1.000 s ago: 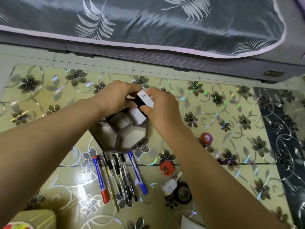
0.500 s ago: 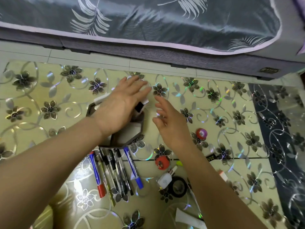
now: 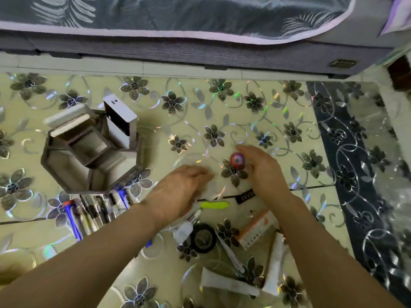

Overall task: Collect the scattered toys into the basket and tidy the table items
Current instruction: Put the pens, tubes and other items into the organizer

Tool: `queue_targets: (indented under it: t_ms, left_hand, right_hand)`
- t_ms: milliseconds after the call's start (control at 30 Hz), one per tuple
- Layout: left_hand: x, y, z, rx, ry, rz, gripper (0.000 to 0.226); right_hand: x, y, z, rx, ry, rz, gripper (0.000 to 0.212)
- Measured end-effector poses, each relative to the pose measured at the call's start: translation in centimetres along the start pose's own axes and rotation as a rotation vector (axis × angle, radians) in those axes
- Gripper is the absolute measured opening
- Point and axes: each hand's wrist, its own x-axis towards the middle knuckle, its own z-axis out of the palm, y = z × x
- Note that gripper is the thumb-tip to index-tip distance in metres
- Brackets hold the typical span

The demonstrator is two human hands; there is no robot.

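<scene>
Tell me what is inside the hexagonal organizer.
In the organizer, a white-and-black box stands back-right and a flat white item leans back-left. Walls hide their lower ends.

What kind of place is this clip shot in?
Probably a home, likely a bedroom or sitting room: a grey leaf-print fabric cover over a bed or sofa, a table under glossy floral plastic sheeting, and a grey hexagonal desk organiser with loose pens beside it.
</scene>
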Motion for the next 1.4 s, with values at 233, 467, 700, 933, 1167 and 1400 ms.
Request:
queue_targets:
  t_ms: [233,467,700,933,1167,1400]
  left_hand:
    - [0.6,1.6,0.8,0.102,-0.248,-0.192,0.039]
    - [-1.1,1.8,0.6,0.116,-0.322,-0.302,0.021]
    - [-1.5,2.1,-0.2,0.085,-0.277,-0.328,0.025]
    - [-6.4,0.8,-4.8,-0.155,0.166,-0.457,0.020]
    - [-10.9,-3.8,-8.1,-0.119,0.543,-0.476,0.016]
    - [-12.0,-3.7,-7.8,-0.090,0.495,-0.434,0.032]
  right_hand:
    - [2.2,1.8,1.9,-0.165,-0.123,-0.145,0.052]
    - [2.1,2.6,3.5,-0.255,-0.040,-0.119,0.042]
    - [0.6,-0.3,4.5,-0.210,0.007,-0.056,0.031]
    - [-4.0,-8.0,5.0,0.182,0.016,-0.048,0.036]
    - [-5.3,-16.3,6.5,0.630,0.042,0.005,0.024]
    - [-3.0,-19.3,9.1,0.610,0.059,-0.021,0.025]
